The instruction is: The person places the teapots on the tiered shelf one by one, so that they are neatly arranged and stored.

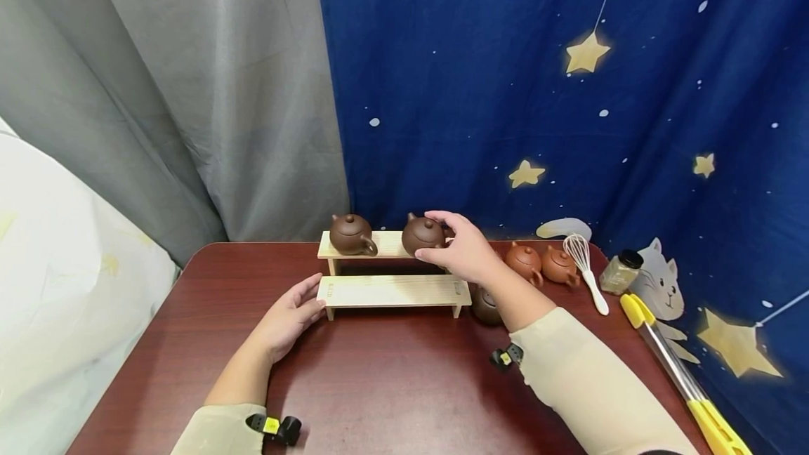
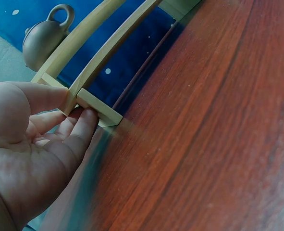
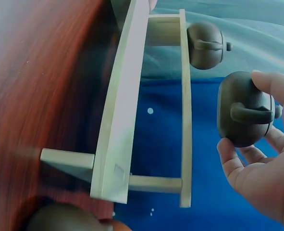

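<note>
A pale wooden two-tier display stand (image 1: 392, 291) stands at the table's back. My left hand (image 1: 287, 318) grips the left end of its lower tier; in the left wrist view, the thumb lies on the board with fingers curled beneath. A dark brown teapot (image 1: 350, 234) sits on the upper tier's left end, handle toward me. My right hand (image 1: 464, 248) holds a second dark brown teapot (image 3: 242, 106) between thumb and fingers, over the upper tier's right part. The right wrist view shows a gap between that teapot's base and the board.
Another dark teapot (image 1: 485, 306) stands right of the stand, partly hidden by my right forearm. Beyond it are two reddish-brown teapots (image 1: 559, 265), a white-handled whisk (image 1: 588, 272), a black-lidded jar (image 1: 621, 272) and yellow-tipped tongs (image 1: 679, 374). Curtains (image 1: 442, 90) hang behind the table.
</note>
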The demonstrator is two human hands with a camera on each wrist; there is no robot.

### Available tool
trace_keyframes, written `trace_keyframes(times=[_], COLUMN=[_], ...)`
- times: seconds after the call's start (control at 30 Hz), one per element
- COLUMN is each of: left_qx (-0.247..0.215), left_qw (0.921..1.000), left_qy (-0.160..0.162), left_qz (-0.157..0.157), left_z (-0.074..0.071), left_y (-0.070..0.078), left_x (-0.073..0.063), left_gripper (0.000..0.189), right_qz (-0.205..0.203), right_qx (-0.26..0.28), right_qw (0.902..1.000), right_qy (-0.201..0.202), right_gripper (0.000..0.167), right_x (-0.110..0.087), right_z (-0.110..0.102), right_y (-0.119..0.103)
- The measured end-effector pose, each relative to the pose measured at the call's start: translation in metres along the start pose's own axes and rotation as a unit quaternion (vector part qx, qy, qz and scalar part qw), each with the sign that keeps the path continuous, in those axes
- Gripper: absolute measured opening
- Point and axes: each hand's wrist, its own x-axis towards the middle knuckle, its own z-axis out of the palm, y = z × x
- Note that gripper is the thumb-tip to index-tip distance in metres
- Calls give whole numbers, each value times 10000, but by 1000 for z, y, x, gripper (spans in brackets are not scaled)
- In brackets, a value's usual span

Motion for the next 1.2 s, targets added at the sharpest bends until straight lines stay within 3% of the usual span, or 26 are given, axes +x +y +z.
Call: trace_keyframes(times=[0.47,1.2], left_qx=[-16,-27], left_qw=[10000,10000], left_qy=[-17,-10], left_qz=[22,31], left_z=[0,0], left_y=[0,0], left_x=[0,0], left_gripper=[73,72], right_qz=[86,180], right_qx=[-81,71], right_qw=[9999,9997], right_qy=[-82,-158], right_gripper=[77,81], right_x=[40,51], right_z=[29,40], right_y=[0,3])
